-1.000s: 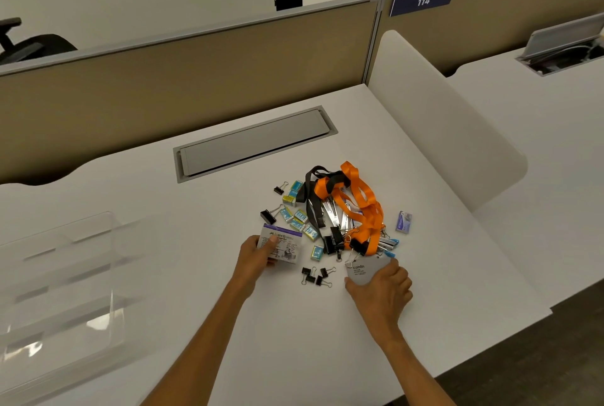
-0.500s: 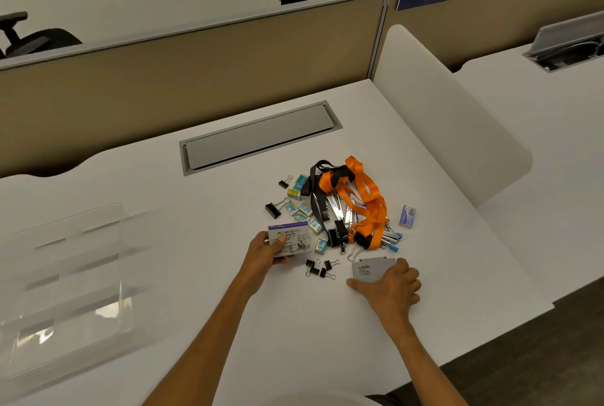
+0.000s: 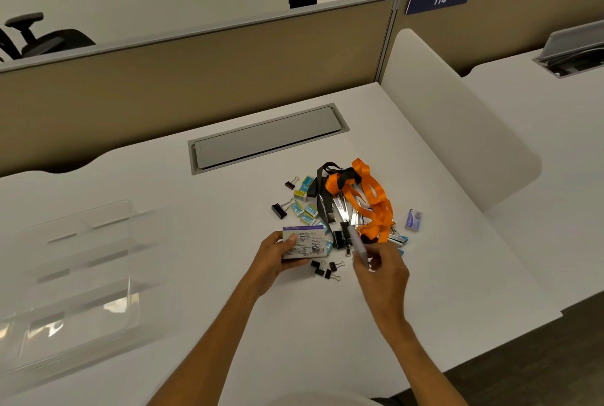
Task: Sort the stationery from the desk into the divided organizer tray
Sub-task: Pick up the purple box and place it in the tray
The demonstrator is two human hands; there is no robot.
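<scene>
A pile of stationery lies on the white desk [image 3: 327,324]: orange lanyards [image 3: 372,199], a black lanyard [image 3: 323,196], small teal staple boxes [image 3: 305,209], black binder clips [image 3: 327,270] and a small purple box [image 3: 413,219]. My left hand [image 3: 274,257] grips a white box with a purple stripe [image 3: 304,242], just left of the pile. My right hand [image 3: 380,266] holds a thin grey card [image 3: 358,245] raised on edge above the clips. The clear divided organizer tray [image 3: 75,275] sits at the desk's left, apart from both hands.
A grey cable hatch [image 3: 268,139] is set into the desk behind the pile. A white side divider [image 3: 457,124] stands to the right, a tan partition [image 3: 196,78] along the back. The desk's front edge runs close by my right forearm.
My right hand has lifted the grey card off the desk and turned it on edge. My left hand has raised the white box slightly. The view has shifted a little.
</scene>
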